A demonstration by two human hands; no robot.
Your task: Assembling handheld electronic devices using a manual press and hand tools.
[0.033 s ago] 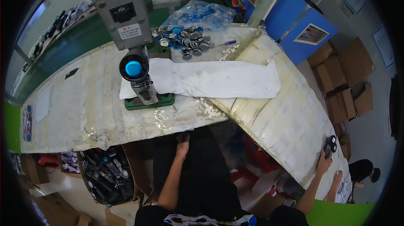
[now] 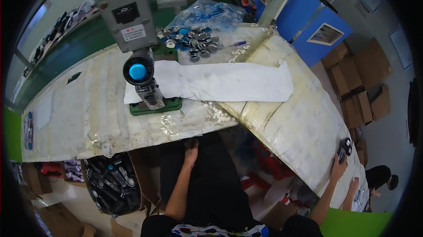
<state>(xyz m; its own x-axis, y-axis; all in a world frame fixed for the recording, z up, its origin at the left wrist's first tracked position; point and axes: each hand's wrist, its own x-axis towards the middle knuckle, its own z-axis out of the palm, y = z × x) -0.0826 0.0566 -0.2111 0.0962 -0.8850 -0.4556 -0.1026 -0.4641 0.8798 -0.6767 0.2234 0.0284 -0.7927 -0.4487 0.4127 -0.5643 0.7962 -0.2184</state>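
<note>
My right hand (image 2: 339,166) is closed round a small black device with a round head (image 2: 346,147), over the right end of the worktop. My left hand (image 2: 191,152) is low at the table's front edge, above my dark-clothed lap. Its fingertips are in shadow, and whether they hold anything cannot be made out. Left of centre, a similar black device with a round ring and blue disc (image 2: 138,72) stands on the green base (image 2: 155,107) of a press (image 2: 128,22). A white cloth (image 2: 233,82) stretches right from the press.
Behind the cloth lie a pile of silver and blue discs (image 2: 198,43), a clear plastic bag (image 2: 211,14) and a pen-like tool (image 2: 238,43). A box of black devices (image 2: 112,184) stands below the table. Another person's hand (image 2: 354,187) rests at the right end; cardboard boxes (image 2: 350,82) stand beyond.
</note>
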